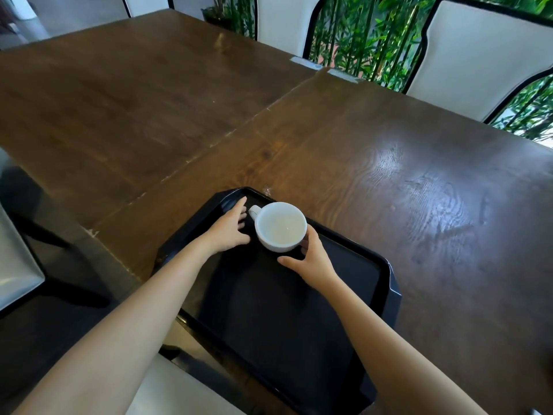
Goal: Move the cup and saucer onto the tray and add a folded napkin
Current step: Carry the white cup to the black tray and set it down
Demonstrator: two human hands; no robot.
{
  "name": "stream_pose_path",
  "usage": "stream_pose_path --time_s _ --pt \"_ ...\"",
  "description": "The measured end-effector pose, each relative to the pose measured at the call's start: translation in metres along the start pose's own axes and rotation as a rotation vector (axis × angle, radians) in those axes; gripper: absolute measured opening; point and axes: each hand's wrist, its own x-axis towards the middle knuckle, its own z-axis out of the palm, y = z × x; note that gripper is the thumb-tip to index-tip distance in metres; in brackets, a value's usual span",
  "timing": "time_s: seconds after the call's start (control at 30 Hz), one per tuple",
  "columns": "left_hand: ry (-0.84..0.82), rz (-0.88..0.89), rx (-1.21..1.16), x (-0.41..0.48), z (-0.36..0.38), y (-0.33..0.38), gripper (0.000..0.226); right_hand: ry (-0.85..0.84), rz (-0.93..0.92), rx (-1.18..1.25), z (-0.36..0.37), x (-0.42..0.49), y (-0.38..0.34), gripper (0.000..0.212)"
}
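At the far end of the black tray (386, 283), the white cup (280, 226) is sitting between both hands; the right hand (311, 259) is cupping its near side, while the left hand (229, 232) is lying open-fingered beside the handle.

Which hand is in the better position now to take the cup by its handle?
Probably the left. The cup stands on the far part of the tray with its handle turned left, and the left hand lies open right beside that handle. The right hand curls around the opposite, near-right side.
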Motion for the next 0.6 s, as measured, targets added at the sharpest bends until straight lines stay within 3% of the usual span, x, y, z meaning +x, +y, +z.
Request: stream_pose_path --time_s 0.37,0.6 --pt "0.122 -0.092 0.228 -0.028 -0.005 0.01 0.067 -0.026 0.137 -0.102 -0.027 -0.019 -0.005 0.094" --pt "-0.114 -0.236 0.471 -0.058 -0.008 0.034 0.059 -0.134 0.199 -0.351 -0.087 -0.047 -0.008 0.086"
